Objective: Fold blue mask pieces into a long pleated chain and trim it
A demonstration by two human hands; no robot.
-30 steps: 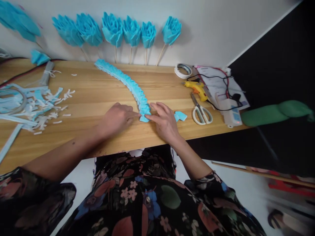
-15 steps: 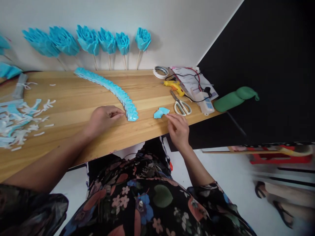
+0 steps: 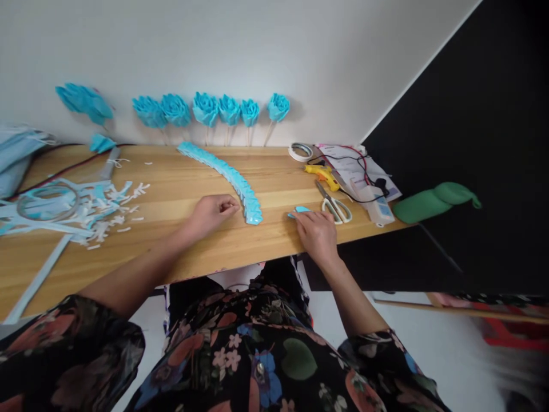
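A curved strip of overlapping folded light-blue fabric pieces (image 3: 231, 176) lies on the wooden table. Just left of its near end is my left hand (image 3: 212, 214), thumb and forefinger pinched together; a small gap separates them from the strip, and I cannot make out whether anything is between them. My right hand (image 3: 318, 232) closes its fingertips on a small blue fabric piece (image 3: 302, 209), partly hidden beneath the fingers. White-handled scissors (image 3: 337, 207) lie right beside that hand, and a yellow glue gun (image 3: 323, 174) rests behind them.
Several blue fabric flowers on sticks (image 3: 206, 109) lean against the wall. Cut strips and scraps (image 3: 103, 214) cover the table's left side. At right are a tape roll (image 3: 300, 151), papers (image 3: 343, 163), a power strip (image 3: 378, 209) and a green wrapped bundle (image 3: 433, 201).
My view has swung left and up. The left fingers have drawn slightly away from the strip's end. My right hand has moved farther over the blue piece, covering more of it.
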